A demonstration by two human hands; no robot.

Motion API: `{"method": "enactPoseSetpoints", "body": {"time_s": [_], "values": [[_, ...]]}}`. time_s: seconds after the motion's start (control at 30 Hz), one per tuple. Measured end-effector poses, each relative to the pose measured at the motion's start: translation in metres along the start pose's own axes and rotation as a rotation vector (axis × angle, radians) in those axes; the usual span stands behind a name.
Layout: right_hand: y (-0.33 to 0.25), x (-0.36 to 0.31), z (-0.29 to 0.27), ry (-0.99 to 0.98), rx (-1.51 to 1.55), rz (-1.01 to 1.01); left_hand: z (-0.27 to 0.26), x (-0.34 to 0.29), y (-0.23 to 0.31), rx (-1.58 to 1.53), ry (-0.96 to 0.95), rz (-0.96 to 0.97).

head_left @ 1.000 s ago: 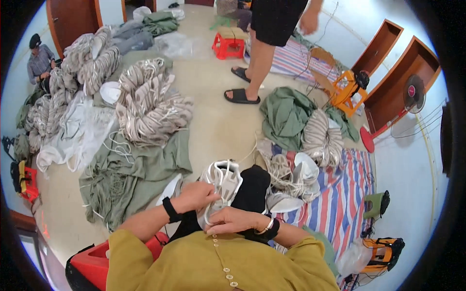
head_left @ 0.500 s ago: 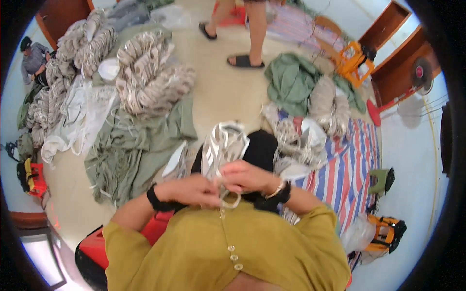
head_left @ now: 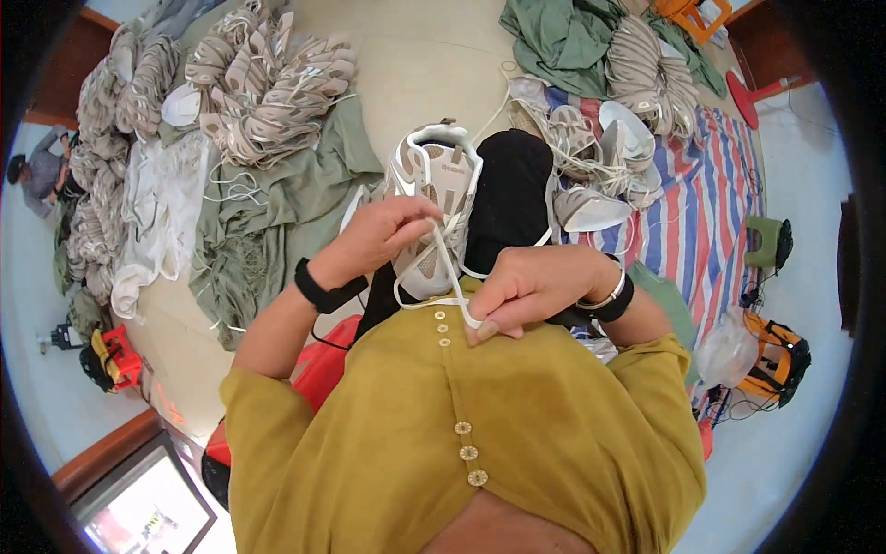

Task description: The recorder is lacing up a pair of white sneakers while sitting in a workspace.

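Fading into the dark rim at far left, a person in a grey top (head_left: 44,173) is hard to make out. Bundled beige-and-grey fabric shoe uppers (head_left: 277,97) lie against a crumpled olive-green cloth (head_left: 286,198). The bare left hand (head_left: 388,235) pinches a flat white lace (head_left: 454,268), its curled fingers partly hidden. Beside it, the beige-and-white mesh shoe (head_left: 449,185) lies on the lap, toe toward the body, one side covered. The right hand (head_left: 531,288) grips the lace's lower stretch between thumb and fingers. Farther right, a red-white-and-blue striped sheet (head_left: 706,189) disappears beneath loose beige uppers (head_left: 574,136).
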State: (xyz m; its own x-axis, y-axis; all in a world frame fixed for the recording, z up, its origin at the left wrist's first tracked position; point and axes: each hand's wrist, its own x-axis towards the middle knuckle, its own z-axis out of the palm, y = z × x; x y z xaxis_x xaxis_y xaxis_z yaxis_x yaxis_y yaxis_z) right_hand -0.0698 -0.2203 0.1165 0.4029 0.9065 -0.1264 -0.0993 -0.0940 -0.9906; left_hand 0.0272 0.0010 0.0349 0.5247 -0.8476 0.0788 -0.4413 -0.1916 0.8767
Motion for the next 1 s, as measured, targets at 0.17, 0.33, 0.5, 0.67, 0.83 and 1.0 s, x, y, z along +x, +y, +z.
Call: {"method": "enactPoseSetpoints", "body": {"time_s": [0.17, 0.33, 0.5, 0.67, 0.83, 1.0], "values": [[0.011, -0.001, 0.001, 0.027, -0.058, 0.001, -0.011, -0.019, 0.001, -0.086, -0.061, -0.451], [0.035, -0.018, -0.007, 0.098, -0.07, 0.129, -0.029, -0.036, 0.057, -0.308, -0.319, -0.45], [0.022, -0.034, -0.032, 0.466, -0.059, 0.098, -0.046, -0.029, 0.057, -0.484, 0.112, -0.433], [0.02, -0.084, -0.097, 1.513, 0.3, -0.565, -0.045, -0.011, 0.051, -0.623, 0.759, -0.159], [0.056, -0.056, -0.048, 1.197, -0.01, 0.295, -0.017, -0.039, -0.004, -0.168, 0.215, -0.413], [0.103, -0.003, 0.015, 0.587, -0.591, 0.287, -0.001, -0.014, 0.021, 0.074, 0.13, -0.188]]}}
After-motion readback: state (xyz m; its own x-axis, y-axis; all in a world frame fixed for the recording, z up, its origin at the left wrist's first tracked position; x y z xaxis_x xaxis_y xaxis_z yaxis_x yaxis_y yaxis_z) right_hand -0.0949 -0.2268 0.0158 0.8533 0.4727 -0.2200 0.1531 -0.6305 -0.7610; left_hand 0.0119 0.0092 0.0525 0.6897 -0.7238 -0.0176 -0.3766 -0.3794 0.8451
